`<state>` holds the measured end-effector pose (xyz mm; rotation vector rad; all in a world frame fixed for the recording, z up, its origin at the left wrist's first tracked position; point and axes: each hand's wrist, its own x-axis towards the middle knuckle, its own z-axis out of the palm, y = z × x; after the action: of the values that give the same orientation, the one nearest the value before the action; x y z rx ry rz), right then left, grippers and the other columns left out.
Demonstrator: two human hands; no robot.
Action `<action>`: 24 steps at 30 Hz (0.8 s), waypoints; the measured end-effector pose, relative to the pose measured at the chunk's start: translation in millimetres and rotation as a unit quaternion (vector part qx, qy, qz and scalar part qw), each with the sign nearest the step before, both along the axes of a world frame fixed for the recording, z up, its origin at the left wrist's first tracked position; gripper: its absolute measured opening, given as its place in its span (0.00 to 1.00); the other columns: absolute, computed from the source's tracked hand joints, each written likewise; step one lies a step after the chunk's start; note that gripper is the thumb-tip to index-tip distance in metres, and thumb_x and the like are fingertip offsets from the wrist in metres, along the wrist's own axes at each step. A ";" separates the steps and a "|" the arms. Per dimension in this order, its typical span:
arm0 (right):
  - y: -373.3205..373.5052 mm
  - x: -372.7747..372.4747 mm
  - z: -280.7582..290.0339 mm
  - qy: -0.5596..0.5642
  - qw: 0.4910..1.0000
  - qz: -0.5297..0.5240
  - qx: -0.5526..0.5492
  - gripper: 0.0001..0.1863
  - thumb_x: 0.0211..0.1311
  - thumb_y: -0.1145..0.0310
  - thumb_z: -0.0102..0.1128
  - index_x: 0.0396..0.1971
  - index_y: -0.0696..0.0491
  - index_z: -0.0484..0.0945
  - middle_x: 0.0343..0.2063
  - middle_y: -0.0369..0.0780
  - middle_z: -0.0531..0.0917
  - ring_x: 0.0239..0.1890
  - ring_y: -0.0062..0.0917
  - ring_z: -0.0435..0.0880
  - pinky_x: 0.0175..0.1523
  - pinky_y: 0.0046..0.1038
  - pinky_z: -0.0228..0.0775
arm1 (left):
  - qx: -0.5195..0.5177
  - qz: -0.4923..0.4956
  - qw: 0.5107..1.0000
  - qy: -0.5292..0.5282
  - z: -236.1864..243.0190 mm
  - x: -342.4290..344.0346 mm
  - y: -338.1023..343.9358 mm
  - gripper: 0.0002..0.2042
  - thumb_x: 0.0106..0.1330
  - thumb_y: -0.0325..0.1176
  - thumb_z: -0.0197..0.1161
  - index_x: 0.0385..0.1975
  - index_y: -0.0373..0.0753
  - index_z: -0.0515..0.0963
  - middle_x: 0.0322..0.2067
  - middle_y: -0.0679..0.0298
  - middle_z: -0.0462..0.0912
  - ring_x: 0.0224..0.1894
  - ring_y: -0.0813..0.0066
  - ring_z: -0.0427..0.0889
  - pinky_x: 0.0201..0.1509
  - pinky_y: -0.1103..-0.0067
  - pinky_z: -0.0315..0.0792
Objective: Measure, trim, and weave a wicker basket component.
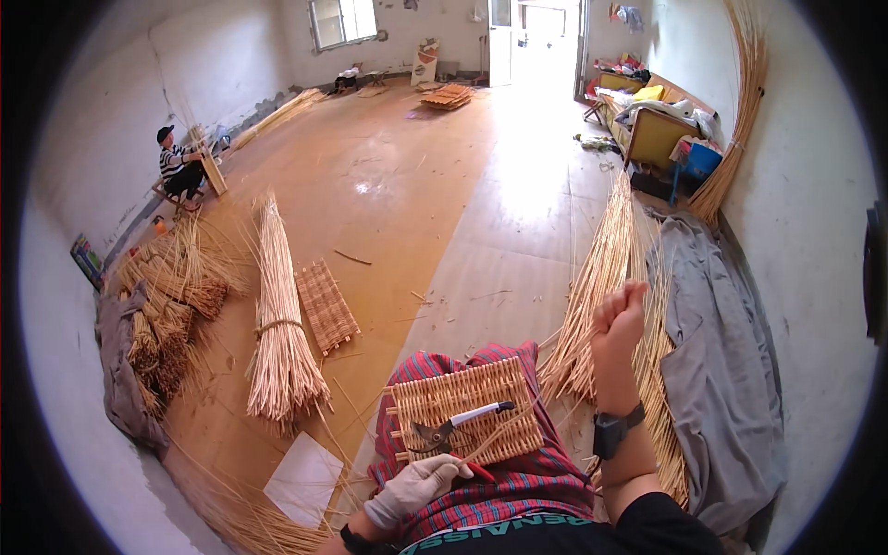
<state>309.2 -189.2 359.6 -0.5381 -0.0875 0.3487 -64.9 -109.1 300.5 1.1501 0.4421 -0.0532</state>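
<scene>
A woven wicker panel rests across my lap on a red and blue striped cloth. Pruning shears lie open on it, one handle white with a dark tip, the other red and partly behind my left hand. My left hand, in a pale glove, is closed at the panel's near edge, fingers pinched on a wicker strand that slants up to the right. Bare and wearing a dark wristwatch, my right hand is raised right of the panel in a fist. Whatever it grips is hidden.
Tied wicker bundles stand left, beside a second woven panel. Loose rods and a grey cloth lie right. A white sheet is near my left arm. Far left, a seated person handles wooden slats.
</scene>
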 end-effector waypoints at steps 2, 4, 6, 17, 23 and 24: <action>-4.1 18.5 -8.0 -0.006 0.999 -0.014 0.042 0.16 0.78 0.52 0.41 0.39 0.48 0.72 0.14 0.27 0.53 0.13 0.12 0.47 0.14 0.20 0.39 | -0.022 -0.018 0.999 -0.020 -8.0 4.0 -10.9 0.14 0.79 0.37 0.47 0.48 0.36 0.77 0.24 0.77 0.66 0.23 0.90 0.61 0.28 0.89 0.58; -3.4 16.5 -2.8 -0.017 0.999 -0.014 0.023 0.17 0.79 0.53 0.40 0.43 0.50 0.73 0.14 0.27 0.52 0.13 0.12 0.47 0.14 0.19 0.40 | -0.023 -0.052 0.998 -0.035 -15.9 5.3 -12.2 0.14 0.80 0.38 0.45 0.51 0.36 0.75 0.25 0.75 0.67 0.26 0.88 0.62 0.31 0.88 0.61; -4.9 11.1 1.7 -0.041 0.999 -0.028 -0.004 0.19 0.80 0.57 0.38 0.55 0.54 0.72 0.14 0.26 0.51 0.13 0.10 0.47 0.14 0.18 0.41 | -0.017 -0.046 0.998 -0.030 -15.4 3.6 -12.0 0.14 0.80 0.38 0.45 0.51 0.37 0.75 0.25 0.75 0.68 0.26 0.88 0.63 0.33 0.87 0.62; -34.4 50.8 12.5 -0.037 0.997 -0.040 0.061 0.15 0.79 0.58 0.43 0.43 0.54 0.74 0.16 0.27 0.53 0.14 0.12 0.47 0.14 0.18 0.41 | -0.016 -0.031 0.999 0.007 -31.4 -12.4 -10.1 0.11 0.78 0.37 0.49 0.48 0.39 0.75 0.29 0.74 0.71 0.31 0.88 0.67 0.38 0.88 0.64; -36.3 82.1 -9.0 -0.039 0.994 0.044 0.089 0.17 0.79 0.56 0.42 0.46 0.55 0.73 0.16 0.28 0.51 0.14 0.12 0.47 0.15 0.19 0.41 | 0.028 -0.039 0.999 0.008 -24.5 -31.9 10.1 0.10 0.78 0.35 0.49 0.47 0.38 0.76 0.30 0.73 0.75 0.32 0.86 0.71 0.37 0.86 0.68; -27.3 77.5 -8.1 -0.044 0.997 0.027 0.055 0.16 0.78 0.57 0.43 0.46 0.54 0.73 0.15 0.28 0.52 0.14 0.12 0.48 0.15 0.19 0.42 | 0.041 -0.044 0.998 -0.004 -16.4 -36.4 14.5 0.11 0.78 0.36 0.48 0.47 0.38 0.76 0.31 0.72 0.76 0.32 0.86 0.72 0.37 0.85 0.69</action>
<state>386.7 -216.5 351.5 -0.4427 -0.2055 0.3711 -101.3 -94.6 284.1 1.2506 0.3895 -0.1083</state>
